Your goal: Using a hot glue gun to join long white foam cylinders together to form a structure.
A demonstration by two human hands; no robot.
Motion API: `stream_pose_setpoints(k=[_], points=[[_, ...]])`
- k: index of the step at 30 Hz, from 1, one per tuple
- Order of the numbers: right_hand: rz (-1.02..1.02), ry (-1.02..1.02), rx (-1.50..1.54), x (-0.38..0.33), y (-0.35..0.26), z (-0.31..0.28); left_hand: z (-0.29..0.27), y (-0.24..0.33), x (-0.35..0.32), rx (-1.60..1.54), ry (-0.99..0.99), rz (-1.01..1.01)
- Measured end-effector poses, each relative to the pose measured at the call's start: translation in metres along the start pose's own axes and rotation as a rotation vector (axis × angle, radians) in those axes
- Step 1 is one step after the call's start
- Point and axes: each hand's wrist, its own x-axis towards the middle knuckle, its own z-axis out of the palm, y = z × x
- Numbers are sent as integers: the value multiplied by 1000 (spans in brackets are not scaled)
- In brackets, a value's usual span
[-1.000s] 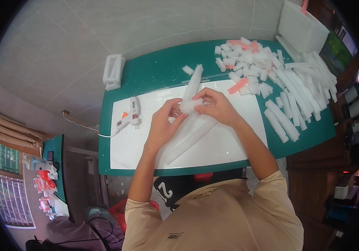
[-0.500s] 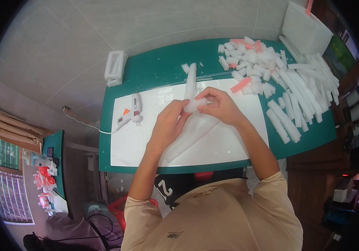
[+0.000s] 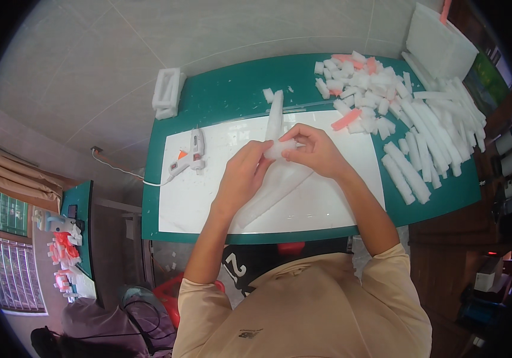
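Together, left hand, right hand, pinching foam

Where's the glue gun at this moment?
In the head view, the glue gun is on the left part of the white sheet, left of the left hand.

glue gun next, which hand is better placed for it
Probably the left hand: it is nearer the glue gun on its left, while the right hand would likely reach across it. Both hold the small foam piece, so the left must let go first.
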Motion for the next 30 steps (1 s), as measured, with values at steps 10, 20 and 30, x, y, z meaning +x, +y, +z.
stream_pose_setpoints(k=[10,20,30], points=[[15,4,-7,1,3,0,-5,5,5,-7,-37,-34],[13,23,-44,-1,-2,0,-3,3,7,13,-35,-28],[7,19,-38,-1,-3,-1,-5,9,4,-13,-37,-144]])
